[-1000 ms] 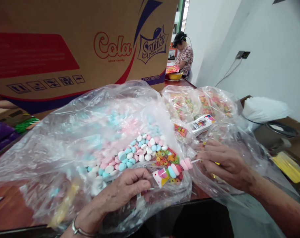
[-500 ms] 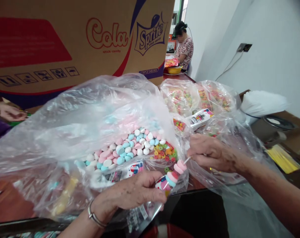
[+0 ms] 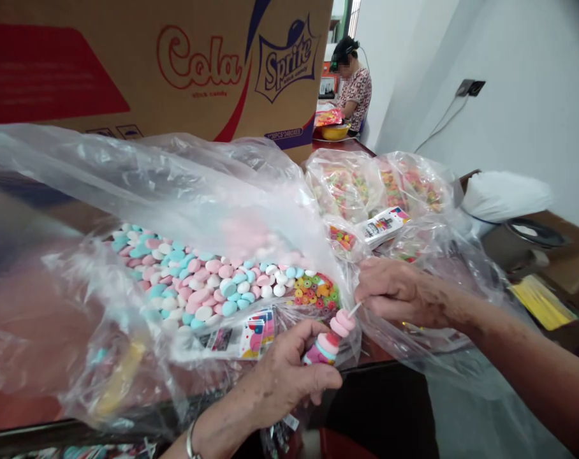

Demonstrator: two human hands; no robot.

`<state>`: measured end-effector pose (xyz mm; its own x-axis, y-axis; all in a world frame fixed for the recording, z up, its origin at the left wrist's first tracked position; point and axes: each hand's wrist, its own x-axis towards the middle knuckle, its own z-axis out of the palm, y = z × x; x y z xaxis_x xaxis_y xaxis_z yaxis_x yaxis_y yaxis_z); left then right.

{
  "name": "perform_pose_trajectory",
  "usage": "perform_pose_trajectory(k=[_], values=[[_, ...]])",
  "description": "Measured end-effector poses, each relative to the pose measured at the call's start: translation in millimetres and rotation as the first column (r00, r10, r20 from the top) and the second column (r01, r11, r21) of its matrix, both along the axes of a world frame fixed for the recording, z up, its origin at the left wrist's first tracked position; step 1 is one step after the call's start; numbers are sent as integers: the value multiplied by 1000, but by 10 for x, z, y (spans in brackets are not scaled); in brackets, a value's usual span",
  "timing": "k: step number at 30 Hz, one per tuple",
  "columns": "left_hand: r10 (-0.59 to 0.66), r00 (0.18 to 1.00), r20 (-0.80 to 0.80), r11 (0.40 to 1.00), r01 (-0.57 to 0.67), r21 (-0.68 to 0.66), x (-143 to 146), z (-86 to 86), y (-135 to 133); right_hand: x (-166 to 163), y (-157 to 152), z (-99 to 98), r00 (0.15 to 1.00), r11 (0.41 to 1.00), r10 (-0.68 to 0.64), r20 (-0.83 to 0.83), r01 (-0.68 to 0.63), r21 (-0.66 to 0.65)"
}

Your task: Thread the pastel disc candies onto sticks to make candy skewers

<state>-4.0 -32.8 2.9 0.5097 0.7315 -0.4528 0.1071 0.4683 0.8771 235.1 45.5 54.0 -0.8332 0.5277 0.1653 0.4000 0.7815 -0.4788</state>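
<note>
- Your left grip [image 3: 299, 376] is clamped round the printed wrapper [image 3: 315, 354]; your right grip [image 3: 399, 290] pinches the end of the white stick [image 3: 354, 310].
- The candy stack [image 3: 341, 324] tilts between your hands by the near edge of the table [image 3: 373, 349], its lower part apparently inside the wrapper.
- Best to line up stick and wrapper and press lightly; the pieces could snag at the mouth.
- Loose plastic bag [image 3: 150, 153] crowds your left and far side; the freest room seems towards your lap.
</note>
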Motion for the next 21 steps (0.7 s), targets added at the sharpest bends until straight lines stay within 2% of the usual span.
perform_pose_trajectory(k=[3, 6, 8, 11, 14, 18, 21], values=[[100, 995, 19, 995, -100, -3, 139, 34, -18, -111, -35, -62, 997, 997, 75, 4, -74, -37], [178, 979, 103, 984, -179, -5, 271, -28, -58, -219, -94, -207, 990, 986, 143, -12, -144, -87], [189, 974, 125, 982, -190, -3, 324, -84, -85, -264, -135, -296, 984, 978, 178, -5, -178, -110], [167, 981, 95, 986, -167, -9, 300, -95, -105, -267, -159, -343, 984, 978, 178, -6, -178, -111], [142, 988, 66, 990, -143, 8, 149, 3, -110, -204, -118, -273, 988, 985, 152, -26, -154, -83], [-48, 999, 25, 997, 50, -66, -38, 124, -146, -164, -57, -135, 988, 987, 146, -43, -148, -57], [-23, 999, 39, 993, 28, -117, -36, 108, -187, -241, -65, -116, 983, 980, 185, -23, -186, -66]])
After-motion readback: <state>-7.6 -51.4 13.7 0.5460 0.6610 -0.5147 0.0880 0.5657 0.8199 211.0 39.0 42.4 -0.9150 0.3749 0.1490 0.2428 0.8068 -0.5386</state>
